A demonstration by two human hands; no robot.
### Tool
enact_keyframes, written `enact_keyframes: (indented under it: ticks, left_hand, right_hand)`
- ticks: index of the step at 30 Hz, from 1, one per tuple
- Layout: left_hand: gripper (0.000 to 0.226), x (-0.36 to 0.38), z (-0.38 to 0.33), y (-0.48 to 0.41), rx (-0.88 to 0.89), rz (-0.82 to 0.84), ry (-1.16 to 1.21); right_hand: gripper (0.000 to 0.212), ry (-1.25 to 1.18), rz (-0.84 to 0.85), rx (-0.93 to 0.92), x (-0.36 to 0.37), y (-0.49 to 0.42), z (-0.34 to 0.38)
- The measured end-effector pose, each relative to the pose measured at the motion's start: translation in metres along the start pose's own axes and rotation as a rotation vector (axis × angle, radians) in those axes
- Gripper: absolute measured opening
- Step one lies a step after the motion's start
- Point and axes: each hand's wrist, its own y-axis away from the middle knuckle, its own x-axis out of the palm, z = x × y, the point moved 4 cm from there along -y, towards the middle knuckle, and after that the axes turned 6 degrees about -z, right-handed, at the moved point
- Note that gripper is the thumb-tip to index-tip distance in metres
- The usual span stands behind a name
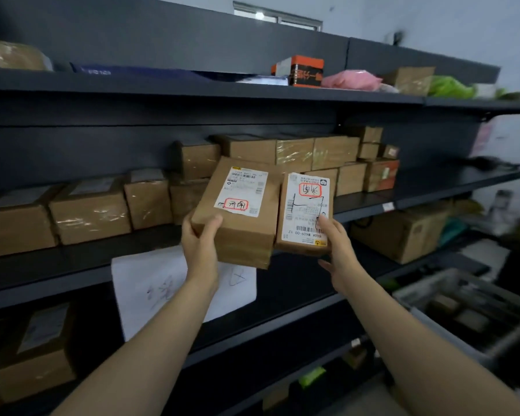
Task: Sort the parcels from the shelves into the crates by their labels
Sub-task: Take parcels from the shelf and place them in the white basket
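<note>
Dark grey metal shelving filled the view, backed by a pale wall with a small window (278, 18) high up. In front of the middle shelf (102, 256), the left hand (200, 238) gripped the lower left corner of the larger parcel (246, 235), thumb on its face. Just to its right, the right hand (336, 247) held the smaller parcel (305, 205) with the thumb on the label. Both labels carried red-boxed handwritten characters. Taped brown boxes (90, 211) lined the middle shelf behind the parcels. The top shelf (192, 88) carried an orange box (303, 70), a pink bag (351, 79) and a green bag (451, 87). A white paper sheet (150, 289) hung from the shelf edge below the hands. A grey crate (433, 295), blurred, stood near on the right.
</note>
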Motion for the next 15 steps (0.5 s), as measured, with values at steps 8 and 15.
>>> enact_keyframes:
  ticks: [8, 15]
  left_hand:
    - [0.04, 0.124, 0.08, 0.059, -0.096, 0.275, -0.003]
    - [0.032, 0.261, 0.164, 0.128, -0.254, 0.429, -0.047]
  right_hand:
    - [0.052, -0.03, -0.202, -0.046, -0.167, -0.008, 0.022]
    - [0.085, 0.061, -0.317, -0.03, -0.331, -0.025, 0.043]
